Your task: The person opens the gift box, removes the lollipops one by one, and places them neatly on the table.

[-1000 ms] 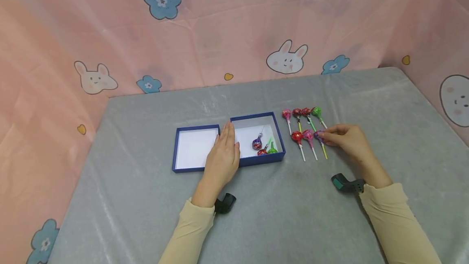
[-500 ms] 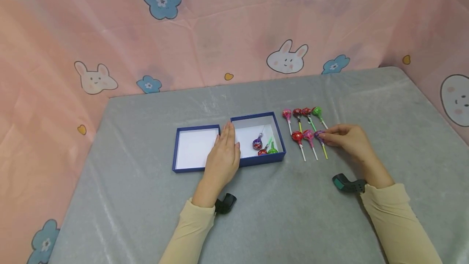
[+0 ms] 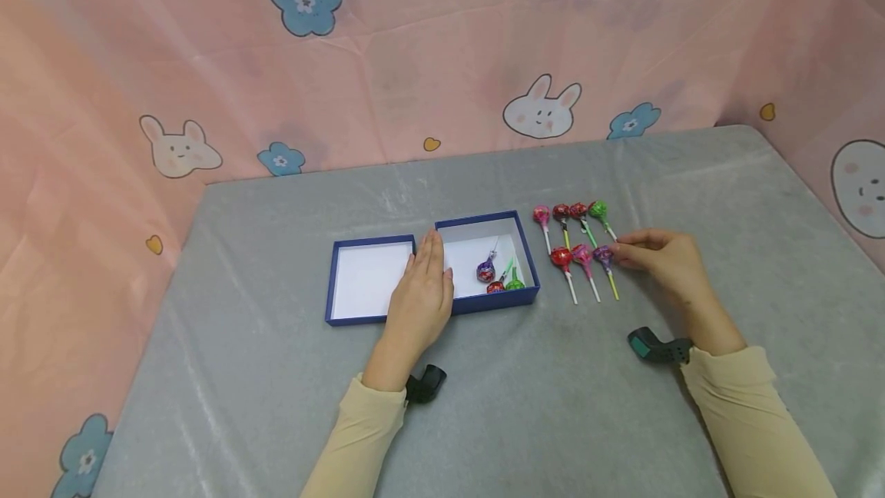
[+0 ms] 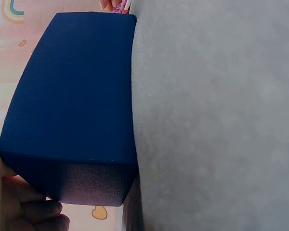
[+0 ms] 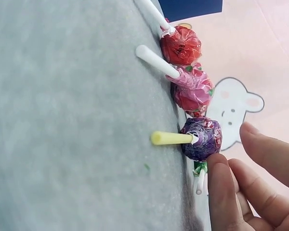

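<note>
My left hand (image 3: 418,298) holds the left wall of a blue box (image 3: 494,301), its thumb over the rim and fingers outside. Inside lie a purple lollipop (image 3: 485,272), a red one (image 3: 495,287) and a green one (image 3: 515,284). In the left wrist view, the blue box (image 4: 72,86) hides part of the hand's fingers (image 4: 31,202). My right hand (image 3: 667,263) is beside a purple lollipop with a yellow stick (image 3: 604,256) on the table. In the right wrist view, one fingertip is at the purple candy (image 5: 202,139); thumb and finger are spread, not pinching it.
A shallow blue tray with a white inside (image 3: 362,283) stands left of the box. Lollipops lie in two rows to its right, including a red one (image 3: 561,257), a pink one (image 3: 581,254) and a green one (image 3: 598,210). A grey cloth covers the table (image 3: 539,398).
My right hand's fingers have let go of the purple lollipop and moved slightly right and up. The lollipop stays in its row. The left hand and box have not moved.
</note>
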A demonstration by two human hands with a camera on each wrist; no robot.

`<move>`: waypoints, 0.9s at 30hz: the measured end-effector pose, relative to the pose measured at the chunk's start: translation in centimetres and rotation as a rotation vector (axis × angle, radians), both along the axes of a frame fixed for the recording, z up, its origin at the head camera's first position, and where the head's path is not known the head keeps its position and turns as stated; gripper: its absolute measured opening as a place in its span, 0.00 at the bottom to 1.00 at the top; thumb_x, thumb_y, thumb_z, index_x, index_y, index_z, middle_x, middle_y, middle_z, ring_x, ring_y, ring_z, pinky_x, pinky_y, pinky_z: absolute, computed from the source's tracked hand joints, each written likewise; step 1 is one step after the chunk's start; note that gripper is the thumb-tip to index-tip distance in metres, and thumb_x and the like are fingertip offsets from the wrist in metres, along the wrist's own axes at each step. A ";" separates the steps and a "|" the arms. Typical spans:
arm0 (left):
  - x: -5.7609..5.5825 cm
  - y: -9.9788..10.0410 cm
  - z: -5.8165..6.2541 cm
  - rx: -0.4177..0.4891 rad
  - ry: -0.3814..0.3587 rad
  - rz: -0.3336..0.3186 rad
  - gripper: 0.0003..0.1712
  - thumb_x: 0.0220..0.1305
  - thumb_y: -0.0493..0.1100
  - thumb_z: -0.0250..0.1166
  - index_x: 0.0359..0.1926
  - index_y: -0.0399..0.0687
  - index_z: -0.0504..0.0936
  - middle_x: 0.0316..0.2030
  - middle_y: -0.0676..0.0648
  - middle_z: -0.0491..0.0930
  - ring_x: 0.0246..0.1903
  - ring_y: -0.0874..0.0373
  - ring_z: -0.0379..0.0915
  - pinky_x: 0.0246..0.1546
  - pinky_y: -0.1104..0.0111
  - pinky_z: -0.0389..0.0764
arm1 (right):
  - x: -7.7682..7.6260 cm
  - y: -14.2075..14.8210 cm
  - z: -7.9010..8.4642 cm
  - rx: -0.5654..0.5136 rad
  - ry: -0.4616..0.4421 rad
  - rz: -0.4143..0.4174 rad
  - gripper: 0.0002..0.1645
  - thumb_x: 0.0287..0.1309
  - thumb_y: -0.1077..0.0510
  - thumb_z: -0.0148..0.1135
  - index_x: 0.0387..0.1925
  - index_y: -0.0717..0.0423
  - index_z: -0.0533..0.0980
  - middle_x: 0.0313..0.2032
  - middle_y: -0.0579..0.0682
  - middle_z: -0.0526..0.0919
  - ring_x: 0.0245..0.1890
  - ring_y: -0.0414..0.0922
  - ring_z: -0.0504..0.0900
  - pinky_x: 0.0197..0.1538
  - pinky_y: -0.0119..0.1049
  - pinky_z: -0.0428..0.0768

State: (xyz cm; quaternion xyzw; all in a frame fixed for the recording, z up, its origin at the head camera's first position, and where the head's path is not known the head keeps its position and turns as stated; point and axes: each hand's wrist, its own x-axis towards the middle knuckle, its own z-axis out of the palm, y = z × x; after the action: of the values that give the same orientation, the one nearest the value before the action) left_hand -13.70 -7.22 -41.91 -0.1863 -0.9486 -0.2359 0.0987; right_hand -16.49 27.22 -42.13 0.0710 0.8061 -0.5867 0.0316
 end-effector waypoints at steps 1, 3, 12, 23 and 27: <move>0.0 0.0 0.0 0.001 -0.001 0.000 0.30 0.71 0.40 0.48 0.67 0.26 0.56 0.68 0.34 0.56 0.68 0.46 0.52 0.65 0.53 0.58 | 0.0 0.0 0.0 -0.008 0.001 0.000 0.02 0.53 0.60 0.68 0.29 0.54 0.83 0.25 0.38 0.84 0.26 0.31 0.82 0.32 0.25 0.80; 0.0 0.0 0.0 0.002 -0.003 0.001 0.30 0.71 0.40 0.48 0.68 0.26 0.56 0.68 0.34 0.56 0.68 0.46 0.52 0.65 0.53 0.58 | 0.0 0.0 0.0 -0.017 0.003 0.004 0.03 0.53 0.59 0.69 0.29 0.54 0.83 0.26 0.39 0.84 0.27 0.31 0.82 0.32 0.25 0.80; 0.0 0.0 0.0 0.001 -0.007 0.002 0.30 0.71 0.40 0.49 0.68 0.26 0.56 0.68 0.35 0.55 0.68 0.48 0.51 0.65 0.54 0.57 | 0.0 -0.1 0.1 -0.037 -0.003 -0.003 0.03 0.52 0.58 0.70 0.30 0.53 0.84 0.26 0.38 0.84 0.28 0.31 0.82 0.33 0.26 0.81; -0.1 -0.2 0.1 0.007 -0.015 0.003 0.30 0.71 0.41 0.48 0.68 0.26 0.55 0.68 0.34 0.55 0.68 0.47 0.51 0.65 0.53 0.57 | -0.1 -0.7 0.7 0.007 0.022 0.014 0.12 0.54 0.58 0.68 0.38 0.63 0.82 0.28 0.34 0.83 0.29 0.30 0.81 0.35 0.23 0.79; -0.1 -0.1 0.1 0.012 -0.020 -0.005 0.31 0.71 0.40 0.49 0.68 0.26 0.55 0.68 0.34 0.55 0.68 0.47 0.51 0.65 0.53 0.57 | 0.1 -1.4 1.5 0.106 0.029 0.065 0.22 0.55 0.55 0.68 0.45 0.69 0.78 0.30 0.33 0.84 0.32 0.29 0.81 0.40 0.19 0.73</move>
State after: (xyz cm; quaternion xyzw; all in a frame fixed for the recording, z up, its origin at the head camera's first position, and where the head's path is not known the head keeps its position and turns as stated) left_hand -13.80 -7.28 -41.85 -0.1855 -0.9477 -0.2437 0.0900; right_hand -16.43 25.80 -40.67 0.0376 0.8384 -0.5427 0.0351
